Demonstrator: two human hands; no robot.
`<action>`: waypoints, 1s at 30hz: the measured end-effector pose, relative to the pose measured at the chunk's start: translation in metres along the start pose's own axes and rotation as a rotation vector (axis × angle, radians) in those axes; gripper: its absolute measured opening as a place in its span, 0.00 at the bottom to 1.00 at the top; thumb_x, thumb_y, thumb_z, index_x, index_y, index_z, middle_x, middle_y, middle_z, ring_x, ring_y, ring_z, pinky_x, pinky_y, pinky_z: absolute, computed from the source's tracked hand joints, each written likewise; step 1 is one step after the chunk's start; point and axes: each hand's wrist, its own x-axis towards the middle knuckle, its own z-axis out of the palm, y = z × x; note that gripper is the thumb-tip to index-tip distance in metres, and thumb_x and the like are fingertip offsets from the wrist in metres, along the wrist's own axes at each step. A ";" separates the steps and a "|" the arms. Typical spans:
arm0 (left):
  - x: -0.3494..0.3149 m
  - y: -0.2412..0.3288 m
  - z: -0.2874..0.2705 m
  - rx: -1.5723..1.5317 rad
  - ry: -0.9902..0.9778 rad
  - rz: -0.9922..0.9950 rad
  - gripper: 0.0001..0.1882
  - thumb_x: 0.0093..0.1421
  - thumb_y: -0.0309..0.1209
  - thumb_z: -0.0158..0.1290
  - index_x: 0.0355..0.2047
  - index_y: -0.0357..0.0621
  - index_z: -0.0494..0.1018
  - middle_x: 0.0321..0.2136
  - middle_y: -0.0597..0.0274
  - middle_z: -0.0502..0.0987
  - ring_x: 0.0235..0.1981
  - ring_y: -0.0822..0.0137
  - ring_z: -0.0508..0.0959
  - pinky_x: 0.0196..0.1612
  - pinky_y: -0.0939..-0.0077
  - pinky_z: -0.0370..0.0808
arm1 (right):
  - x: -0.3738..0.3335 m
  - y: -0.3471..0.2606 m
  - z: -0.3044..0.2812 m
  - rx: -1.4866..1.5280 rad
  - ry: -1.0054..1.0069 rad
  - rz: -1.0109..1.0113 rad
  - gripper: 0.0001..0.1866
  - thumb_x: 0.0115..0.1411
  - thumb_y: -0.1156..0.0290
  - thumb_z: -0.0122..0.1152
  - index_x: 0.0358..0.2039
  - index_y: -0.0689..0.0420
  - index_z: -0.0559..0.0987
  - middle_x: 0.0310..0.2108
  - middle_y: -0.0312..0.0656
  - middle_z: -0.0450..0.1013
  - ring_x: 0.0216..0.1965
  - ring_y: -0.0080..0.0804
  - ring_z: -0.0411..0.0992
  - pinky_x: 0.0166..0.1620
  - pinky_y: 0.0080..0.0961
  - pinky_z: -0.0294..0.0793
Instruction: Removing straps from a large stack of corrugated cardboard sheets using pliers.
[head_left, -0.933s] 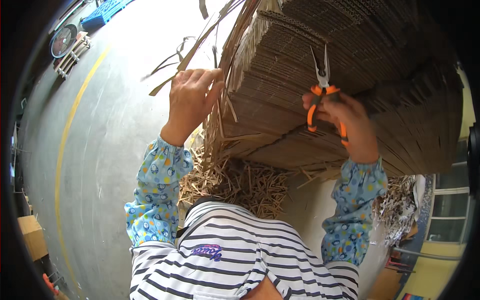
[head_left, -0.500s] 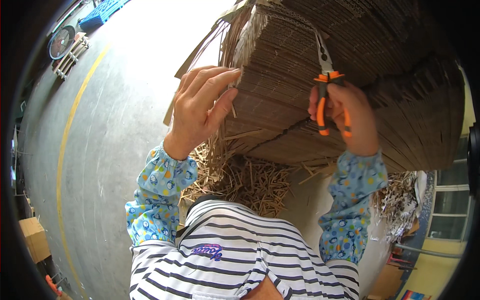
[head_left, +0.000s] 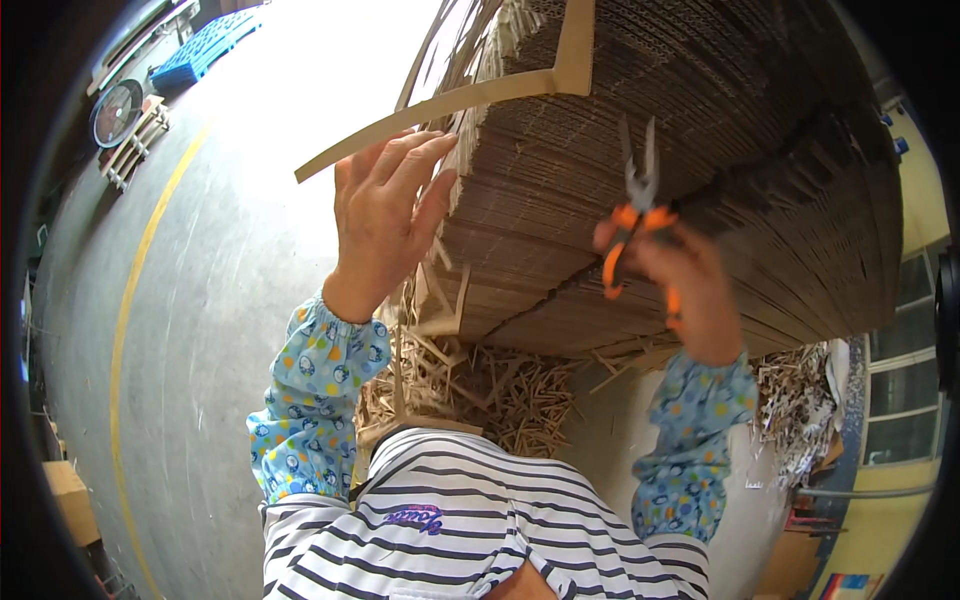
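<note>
A tall stack of corrugated cardboard sheets (head_left: 540, 210) stands in front of me, with torn strips fringing its left edge. My left hand (head_left: 385, 225) rests against that edge, its fingers stretched out and holding nothing. An L-shaped cardboard strip (head_left: 450, 103) lies across the stack's upper left corner and passes just above my left fingers. In my right hand (head_left: 695, 285), somewhat blurred, is a pair of pliers (head_left: 641, 190) with long jaws and orange-black handles. The jaws are parted, point away from me and have nothing between them.
Below the stack lies a heap of cardboard scraps (head_left: 520, 395). More shredded waste (head_left: 800, 410) sits at the right near a window. On the left, the grey floor has a yellow line (head_left: 130, 300), with a fan (head_left: 117, 112) and a blue pallet (head_left: 205, 45) beyond.
The pliers came away from the stack's upper edge and moved toward me; their jaws spread apart. A bent cardboard strip now lies across the upper left corner. My left hand barely shifted.
</note>
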 end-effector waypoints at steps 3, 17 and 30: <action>0.006 0.005 0.001 -0.045 0.027 0.081 0.14 0.57 0.29 0.56 0.45 0.44 0.76 0.41 0.61 0.79 0.48 0.59 0.74 0.49 0.67 0.67 | 0.022 -0.017 -0.014 0.048 0.043 -0.163 0.19 0.60 0.66 0.49 0.45 0.67 0.76 0.41 0.45 0.76 0.38 0.29 0.74 0.42 0.28 0.74; 0.045 0.078 -0.029 -0.018 0.296 0.407 0.16 0.60 0.37 0.54 0.45 0.45 0.76 0.47 0.59 0.75 0.48 0.59 0.70 0.51 0.68 0.65 | -0.007 0.090 0.045 -0.097 -0.493 0.082 0.13 0.59 0.66 0.53 0.39 0.62 0.75 0.26 0.37 0.72 0.25 0.21 0.70 0.30 0.19 0.69; 0.128 0.076 -0.016 -0.140 0.286 0.351 0.12 0.57 0.24 0.52 0.42 0.35 0.73 0.39 0.49 0.75 0.40 0.51 0.75 0.43 0.64 0.72 | 0.011 -0.008 -0.042 0.096 -0.027 -0.181 0.19 0.60 0.68 0.49 0.48 0.67 0.74 0.38 0.45 0.75 0.39 0.31 0.74 0.42 0.27 0.73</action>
